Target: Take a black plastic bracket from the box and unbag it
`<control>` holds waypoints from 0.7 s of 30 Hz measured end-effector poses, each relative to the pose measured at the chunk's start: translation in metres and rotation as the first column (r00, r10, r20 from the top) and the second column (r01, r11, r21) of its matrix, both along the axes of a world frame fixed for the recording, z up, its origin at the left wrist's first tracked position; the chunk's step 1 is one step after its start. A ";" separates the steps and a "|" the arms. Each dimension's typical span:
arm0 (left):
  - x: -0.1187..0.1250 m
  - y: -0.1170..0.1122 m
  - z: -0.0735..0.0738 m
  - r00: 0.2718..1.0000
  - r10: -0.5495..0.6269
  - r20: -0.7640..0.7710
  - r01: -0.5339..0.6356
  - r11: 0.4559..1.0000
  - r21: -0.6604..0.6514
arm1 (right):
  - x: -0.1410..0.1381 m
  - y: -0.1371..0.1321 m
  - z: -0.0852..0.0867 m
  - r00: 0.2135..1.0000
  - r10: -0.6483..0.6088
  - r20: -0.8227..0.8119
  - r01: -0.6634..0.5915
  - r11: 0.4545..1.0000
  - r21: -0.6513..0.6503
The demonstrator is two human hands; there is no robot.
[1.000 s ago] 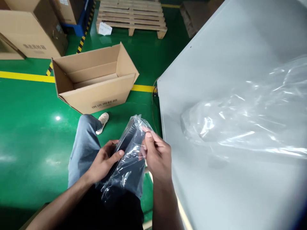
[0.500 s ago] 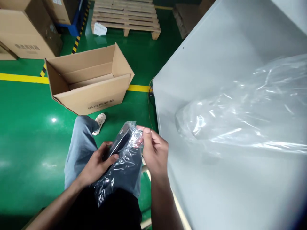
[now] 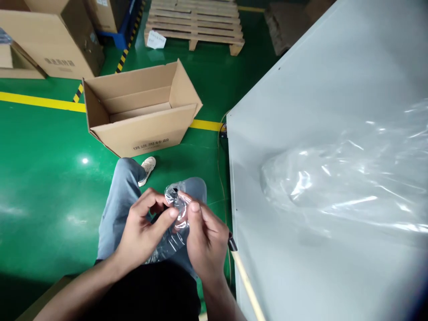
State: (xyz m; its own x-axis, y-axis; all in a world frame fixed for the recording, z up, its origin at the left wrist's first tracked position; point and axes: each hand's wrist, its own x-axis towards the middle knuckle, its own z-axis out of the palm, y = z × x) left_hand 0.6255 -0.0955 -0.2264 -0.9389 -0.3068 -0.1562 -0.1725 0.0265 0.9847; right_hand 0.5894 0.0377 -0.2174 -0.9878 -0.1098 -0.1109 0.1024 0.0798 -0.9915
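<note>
Both hands work close together on a clear plastic bag (image 3: pixel 170 244) above my lap. My left hand (image 3: pixel 142 232) pinches the bag's crumpled upper part between thumb and fingers. From the other side, my right hand (image 3: pixel 206 240) grips the same film, its thumb on top. A small dark bit shows through the film at the top. The dark item in the bag is mostly hidden by my hands and the folds, and I cannot make out its kind.
An open cardboard box (image 3: pixel 143 129) stands on the green floor ahead. To my right is a large grey surface (image 3: pixel 284 267) with a clear plastic sheet (image 3: pixel 334 183) on it. A wooden pallet (image 3: pixel 194 20) and more cartons (image 3: pixel 50 44) lie beyond the yellow line.
My left hand has moved up to the bag's top, beside the right hand. The bag has turned and is more bunched, and the dark item inside shows less. The view has shifted slightly left.
</note>
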 end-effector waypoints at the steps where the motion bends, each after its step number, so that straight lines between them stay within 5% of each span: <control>1: -0.003 0.001 0.002 1.000 -0.008 0.019 0.008 0.999 0.038 | 0.000 0.000 0.000 1.000 0.006 -0.001 -0.006 1.000 0.006; 6: -0.009 -0.011 -0.003 0.994 -0.046 0.104 0.011 0.947 0.322 | -0.001 0.006 -0.008 0.996 0.028 0.084 -0.024 0.999 -0.048; 11: -0.019 -0.040 -0.009 0.978 -0.047 0.201 -0.089 0.784 0.615 | -0.016 0.015 -0.018 0.963 -0.069 0.260 0.145 0.948 -0.283; 16: -0.031 -0.051 -0.022 0.968 -0.041 0.246 -0.147 0.702 0.697 | -0.022 0.014 -0.016 0.906 0.072 0.418 0.139 0.881 -0.452; 21: -0.023 -0.027 -0.043 0.978 0.039 0.205 -0.189 0.580 0.792 | -0.017 0.008 -0.016 0.899 0.048 0.435 0.188 0.855 -0.483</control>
State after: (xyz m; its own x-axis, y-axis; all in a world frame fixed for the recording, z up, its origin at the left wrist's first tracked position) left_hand 0.6027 -0.1225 -0.2692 -0.8463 -0.0875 -0.5254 -0.2602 -0.7928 0.5511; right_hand 0.5720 0.0456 -0.2333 -0.8649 -0.1986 -0.4611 0.4991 -0.4389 -0.7472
